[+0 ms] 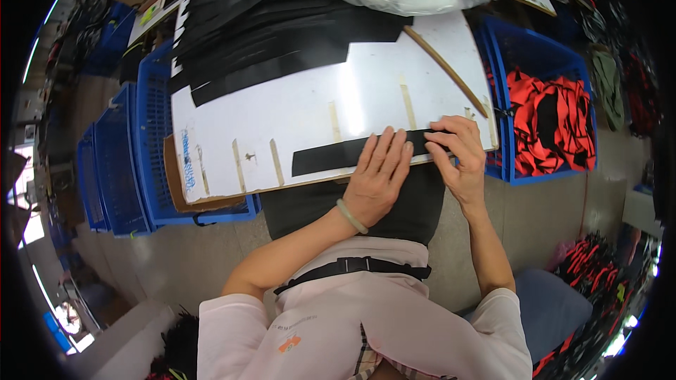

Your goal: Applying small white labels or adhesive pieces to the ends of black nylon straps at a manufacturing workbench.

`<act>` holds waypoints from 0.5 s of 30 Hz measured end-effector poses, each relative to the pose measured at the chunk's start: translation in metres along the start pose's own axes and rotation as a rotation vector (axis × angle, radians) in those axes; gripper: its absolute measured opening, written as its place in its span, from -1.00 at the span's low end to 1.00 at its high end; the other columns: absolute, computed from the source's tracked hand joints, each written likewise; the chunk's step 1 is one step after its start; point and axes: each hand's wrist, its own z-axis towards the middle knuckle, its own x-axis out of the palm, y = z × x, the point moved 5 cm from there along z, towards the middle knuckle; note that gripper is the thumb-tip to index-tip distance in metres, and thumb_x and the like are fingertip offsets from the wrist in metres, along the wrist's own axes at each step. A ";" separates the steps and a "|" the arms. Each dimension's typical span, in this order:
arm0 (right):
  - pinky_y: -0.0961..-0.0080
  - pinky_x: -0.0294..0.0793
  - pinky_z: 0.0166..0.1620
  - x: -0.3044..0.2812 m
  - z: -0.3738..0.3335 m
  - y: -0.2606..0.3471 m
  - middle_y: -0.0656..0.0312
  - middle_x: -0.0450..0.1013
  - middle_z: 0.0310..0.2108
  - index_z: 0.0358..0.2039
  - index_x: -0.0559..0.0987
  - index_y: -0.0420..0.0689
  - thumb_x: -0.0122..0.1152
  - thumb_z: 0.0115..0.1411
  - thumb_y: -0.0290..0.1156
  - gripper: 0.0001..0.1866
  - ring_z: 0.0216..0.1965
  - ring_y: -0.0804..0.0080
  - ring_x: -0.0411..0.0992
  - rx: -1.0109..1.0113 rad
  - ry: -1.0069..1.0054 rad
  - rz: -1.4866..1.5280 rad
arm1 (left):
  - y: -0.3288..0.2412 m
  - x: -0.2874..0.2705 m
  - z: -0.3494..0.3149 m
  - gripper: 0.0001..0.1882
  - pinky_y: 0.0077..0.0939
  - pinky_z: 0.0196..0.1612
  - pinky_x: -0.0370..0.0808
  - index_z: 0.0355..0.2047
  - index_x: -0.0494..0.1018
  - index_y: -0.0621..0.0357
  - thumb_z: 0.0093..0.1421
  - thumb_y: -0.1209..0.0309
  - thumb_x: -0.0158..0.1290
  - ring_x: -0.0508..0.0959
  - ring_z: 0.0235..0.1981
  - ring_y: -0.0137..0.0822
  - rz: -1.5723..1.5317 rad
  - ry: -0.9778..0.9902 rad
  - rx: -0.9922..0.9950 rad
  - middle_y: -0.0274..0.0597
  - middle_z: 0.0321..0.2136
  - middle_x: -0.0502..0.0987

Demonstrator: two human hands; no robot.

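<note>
We find the black strip (327, 157) lying flat along the near edge of the worktop (282, 109), right of that edge's middle. The left hand (380, 172) rests palm-down over the strip, its fingers lightly spread and laid across it. The right hand (458, 158) is at the strip's right end, near the worktop's right corner, fingers curled and thumb turned in; we cannot tell whether they pinch the material or merely touch it. We judge the strip light and flexible, thin sheet rather than board, fairly smooth on its face and so liable to slide or skew on the worktop; breakage seems unlikely, creasing more so. We consider the best hold to be flat fingers on its middle, with a finger-and-thumb grip at one short end. We note a pile of black pieces (282, 42) on the worktop's far left portion, and a wooden stick (447, 70) slanting near the worktop's right side.
</note>
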 end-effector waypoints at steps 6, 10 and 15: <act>0.35 0.30 -0.07 0.108 0.041 0.074 0.25 0.45 -0.35 -0.29 0.56 -0.12 0.39 -0.12 -0.41 -0.68 -0.23 0.28 0.39 -0.267 0.501 0.132 | 0.001 0.021 -0.013 -0.48 -0.03 0.28 0.11 0.19 0.26 0.24 0.20 0.43 -0.13 0.24 0.24 0.05 -0.111 0.076 -0.056 0.12 0.17 0.27; 0.36 0.27 -0.14 0.141 0.053 0.078 0.26 0.45 -0.43 -0.43 0.55 -0.13 0.40 -0.13 -0.40 -0.76 -0.30 0.30 0.38 -0.289 0.636 0.126 | 0.003 0.014 -0.011 -0.46 -0.01 0.29 0.09 0.22 0.20 0.28 0.22 0.42 -0.16 0.17 0.29 0.07 -0.090 0.005 -0.066 0.11 0.23 0.20; 0.40 0.19 -0.21 0.155 0.056 0.074 0.30 0.41 -0.63 -0.67 0.49 -0.11 0.39 -0.16 -0.41 -0.80 -0.43 0.34 0.34 -0.201 0.687 0.230 | 0.001 0.019 -0.012 -0.46 0.01 0.31 0.07 0.20 0.17 0.38 0.24 0.36 -0.21 0.12 0.31 0.13 -0.111 0.009 -0.029 0.18 0.25 0.14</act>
